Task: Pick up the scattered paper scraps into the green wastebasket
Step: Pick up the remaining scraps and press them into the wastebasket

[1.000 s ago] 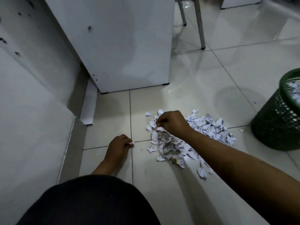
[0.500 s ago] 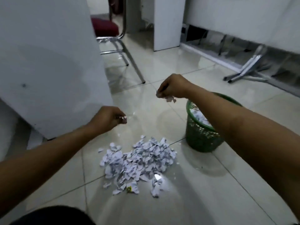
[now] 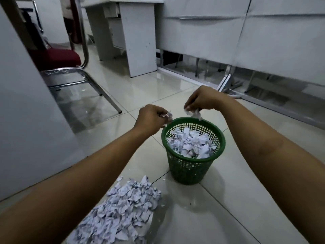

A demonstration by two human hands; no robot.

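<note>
Two hands are showing, the left hand and the right hand, and one green wastebasket is standing between them. One heap of paper scraps, too many to count, is lying near left; one red chair is sitting far left.

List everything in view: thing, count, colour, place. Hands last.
wastebasket: one, green mesh, on the floor at centre, partly filled with scraps
scrap pile: one, white, on the floor left of and nearer than the wastebasket
chair: one, red seat, chrome frame, far left
desk: one, white, at the back
left hand: pinching scraps beside the wastebasket's left rim
right hand: pinching scraps over the far rim
</note>
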